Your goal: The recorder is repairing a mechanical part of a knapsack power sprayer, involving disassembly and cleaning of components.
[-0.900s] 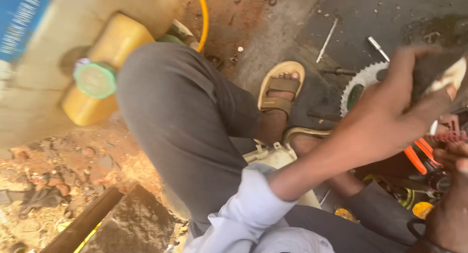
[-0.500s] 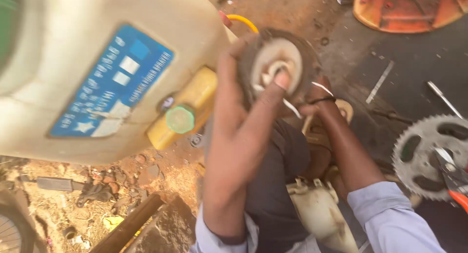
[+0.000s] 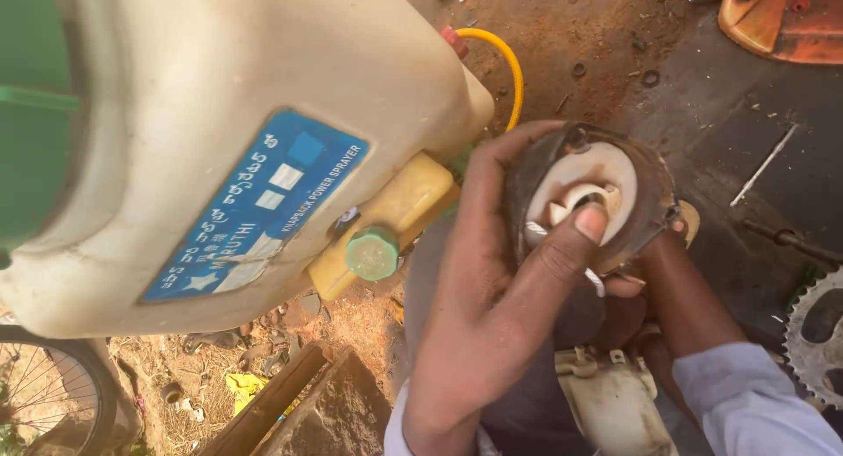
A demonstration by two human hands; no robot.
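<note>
Both my hands hold a round, rusty dark housing (image 3: 654, 192) with a white plastic pulley (image 3: 562, 179) in its middle, face up over my lap. My left hand (image 3: 492, 289) wraps its left rim, and the thumb presses on the centre of the white pulley. My right hand (image 3: 645, 267) supports the housing from below and is mostly hidden under it; its forearm runs to a pale blue sleeve at the lower right. A thin white cord end shows under the thumb.
A large cream sprayer tank (image 3: 263, 87) with a blue label fills the left, with a small yellow tank and green cap (image 3: 372, 252) and a yellow hose (image 3: 509, 61). A toothed sprocket (image 3: 812, 333), an orange cover (image 3: 781, 21), a metal rod (image 3: 764, 166) and a bicycle wheel (image 3: 53, 394) lie around on dirt ground.
Both hands carried the round housing from the right, near the sprocket, to the middle beside the sprayer tank. The view swung left and closer, and the thumb settled on the white pulley.
</note>
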